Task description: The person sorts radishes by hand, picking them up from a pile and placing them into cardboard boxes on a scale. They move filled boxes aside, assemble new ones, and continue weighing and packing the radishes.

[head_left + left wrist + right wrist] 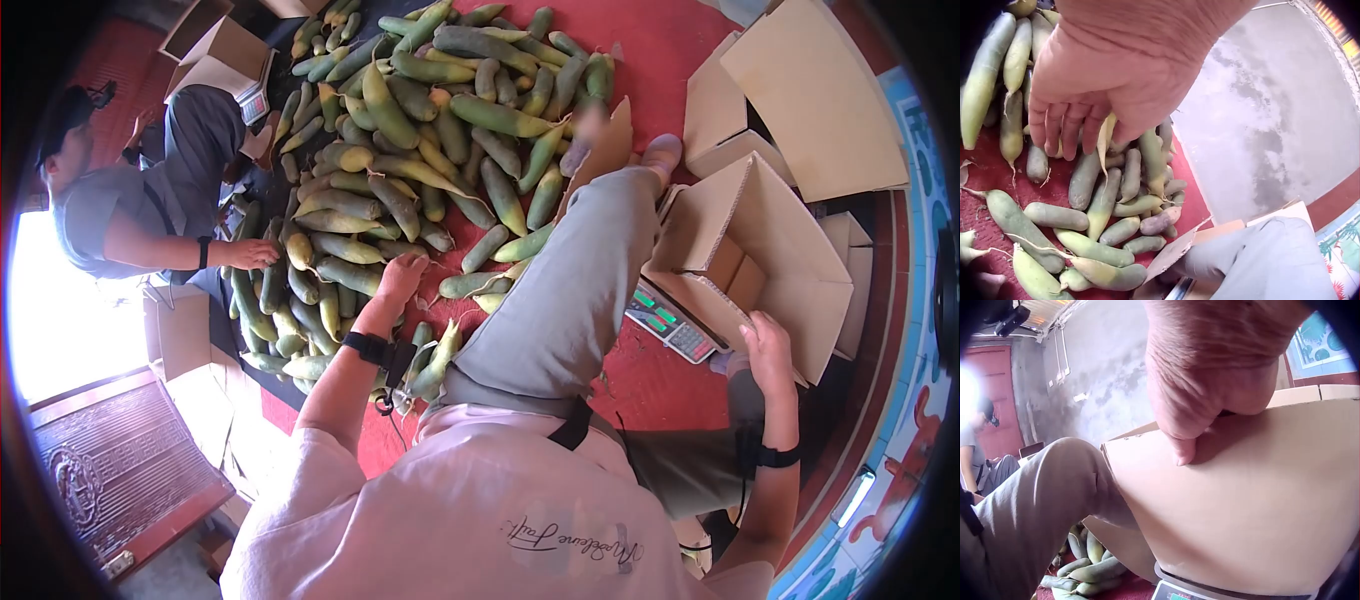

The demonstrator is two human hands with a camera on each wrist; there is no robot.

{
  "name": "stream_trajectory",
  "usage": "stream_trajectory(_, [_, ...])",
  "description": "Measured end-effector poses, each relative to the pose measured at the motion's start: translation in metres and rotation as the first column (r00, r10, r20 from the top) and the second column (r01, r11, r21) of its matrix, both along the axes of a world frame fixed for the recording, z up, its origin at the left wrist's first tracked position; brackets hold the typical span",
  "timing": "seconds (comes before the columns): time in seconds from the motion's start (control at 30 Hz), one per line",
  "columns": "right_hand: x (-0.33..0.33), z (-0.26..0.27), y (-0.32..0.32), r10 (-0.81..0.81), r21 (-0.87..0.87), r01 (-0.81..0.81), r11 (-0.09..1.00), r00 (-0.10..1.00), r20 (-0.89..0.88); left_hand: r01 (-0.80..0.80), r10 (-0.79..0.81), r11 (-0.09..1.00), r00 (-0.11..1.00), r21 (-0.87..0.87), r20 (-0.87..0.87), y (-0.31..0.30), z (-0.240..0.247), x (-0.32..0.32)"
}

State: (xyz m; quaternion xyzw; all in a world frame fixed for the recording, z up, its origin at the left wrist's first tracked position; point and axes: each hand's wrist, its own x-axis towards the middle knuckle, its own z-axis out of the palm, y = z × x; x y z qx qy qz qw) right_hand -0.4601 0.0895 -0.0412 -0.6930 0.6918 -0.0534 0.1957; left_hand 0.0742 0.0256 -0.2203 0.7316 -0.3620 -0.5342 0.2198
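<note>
My left hand [400,284] hovers at the near side of a big pile of green radishes [345,220]. In the left wrist view its fingers [1071,128] hang loosely bent, and a thin yellow radish tip [1104,147] shows between them and the thumb, the rest of it hidden behind the hand. On the right, my right hand [770,352] grips the upper edge of an open cardboard box [790,270]. The thumb [1185,450] presses on the outer wall and the fingers are hidden behind it. That box stands on a digital scale [672,322].
Another person [130,215] sits at the left, one hand on the pile. More cardboard boxes [810,90] stand at the back right. A second scale [255,100] with a box is at the back left. My bent leg [560,290] lies between the radishes and the scale, over the red cloth [650,385].
</note>
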Motion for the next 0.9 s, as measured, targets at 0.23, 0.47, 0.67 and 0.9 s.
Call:
stream_trajectory(0.23, [-0.004,-0.013,0.008,0.0,-0.112,0.002,0.994,1.0,0.013,0.189,-0.19,0.981,0.942,0.032,0.277,-0.016,-0.051,0.035])
stream_trajectory(0.47, [-0.002,-0.004,0.005,0.017,-0.081,-0.017,0.997,1.0,0.001,0.07,-0.089,0.992,0.976,0.105,0.197,-0.021,-0.049,0.037])
stream_trajectory(0.67, [0.004,0.029,0.016,-0.046,-0.114,0.033,0.993,0.993,-0.107,-0.075,0.126,0.984,0.936,-0.163,0.329,-0.056,-0.023,0.035])
stream_trajectory(0.9, [-0.016,0.051,0.056,-0.192,-0.272,0.148,0.951,0.971,-0.141,-0.446,0.442,0.891,0.895,-0.083,-0.066,-0.131,-0.004,0.048])
